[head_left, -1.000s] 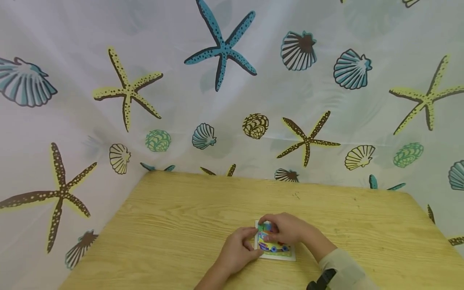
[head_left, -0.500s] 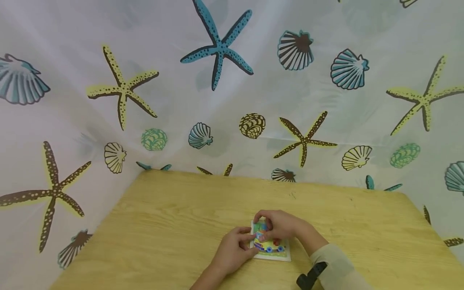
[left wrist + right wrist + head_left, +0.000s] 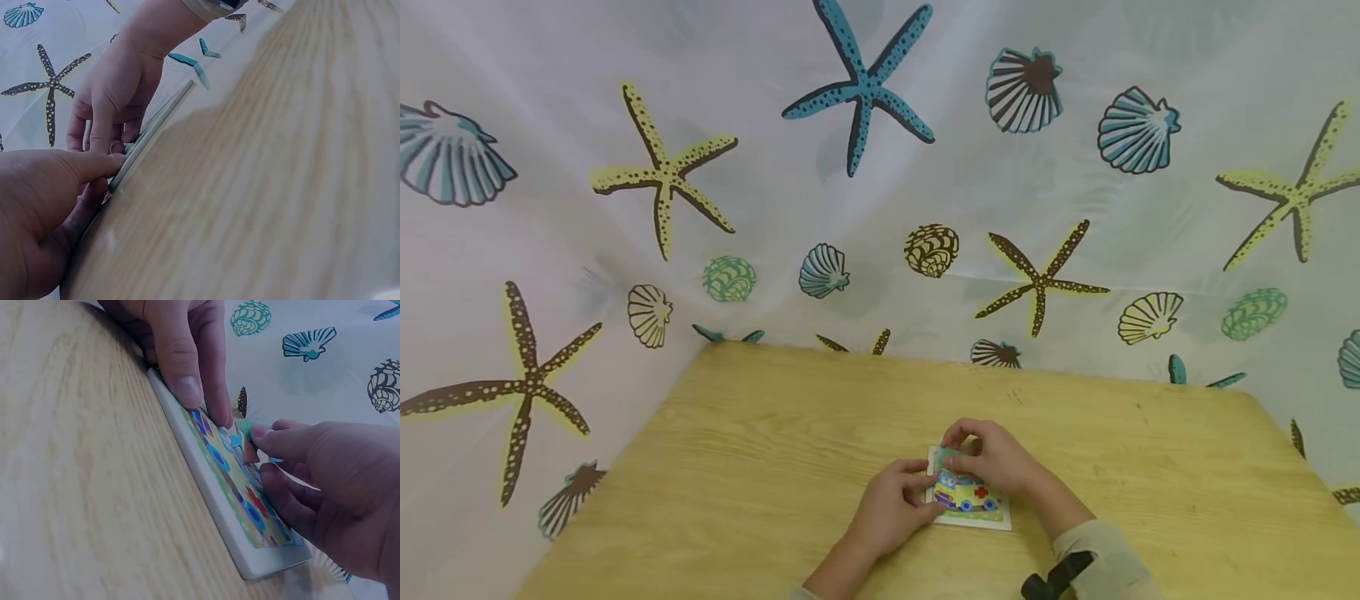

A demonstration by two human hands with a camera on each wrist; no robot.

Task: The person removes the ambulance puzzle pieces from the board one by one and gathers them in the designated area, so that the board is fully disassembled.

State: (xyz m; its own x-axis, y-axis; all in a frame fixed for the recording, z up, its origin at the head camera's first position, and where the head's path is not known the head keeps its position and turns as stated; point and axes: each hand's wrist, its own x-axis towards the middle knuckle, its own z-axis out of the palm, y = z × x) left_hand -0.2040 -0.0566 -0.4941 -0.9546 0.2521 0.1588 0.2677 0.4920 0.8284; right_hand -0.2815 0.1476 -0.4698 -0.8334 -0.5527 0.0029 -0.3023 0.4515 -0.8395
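on a wood-grain table point(image 3: 745, 467), left hand point(image 3: 891, 508) grips a white-bordered, yellow-ambulance puzzle point(image 3: 976, 502); right hand point(image 3: 1002, 460) pinches a small piece point(image 3: 250, 450).

Yellowish wood-grain table point(image 3: 760, 467); on it, thin white-edged board point(image 3: 979, 523) with colourful vehicle picture point(image 3: 967, 497), lying flat.

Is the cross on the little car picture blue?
No, the head view shows a red cross on the side of the pictured yellow vehicle.
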